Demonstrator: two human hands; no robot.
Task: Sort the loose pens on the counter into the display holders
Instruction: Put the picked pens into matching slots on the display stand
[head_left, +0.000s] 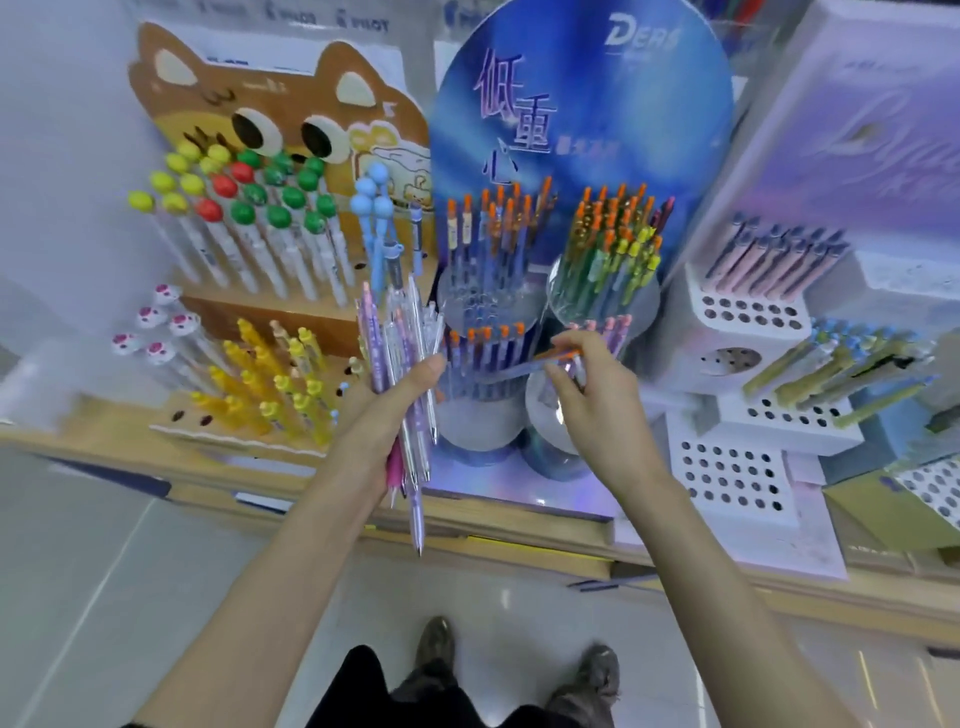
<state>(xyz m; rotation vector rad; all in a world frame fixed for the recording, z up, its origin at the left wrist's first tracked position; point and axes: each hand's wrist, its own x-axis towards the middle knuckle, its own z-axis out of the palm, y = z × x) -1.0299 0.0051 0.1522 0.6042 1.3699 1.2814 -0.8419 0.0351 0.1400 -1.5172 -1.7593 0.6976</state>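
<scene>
In the head view, your left hand (387, 415) gripped a mixed bundle of pens (397, 358) upright, thumb pressed across them, just in front of the brown cat display (249, 88). Your right hand (589, 402) pinched a single blue pen (522, 367) with an orange cap, held nearly level above the front cylinders of the blue display stand (571, 130). You were mid-placement: one pen picked out, not yet seated. Its colours matched the orange-capped pens in the front-left cylinder (475, 418). So the next move probably called for tipping it upright and lowering it into a free hole there without knocking its neighbours.
</scene>
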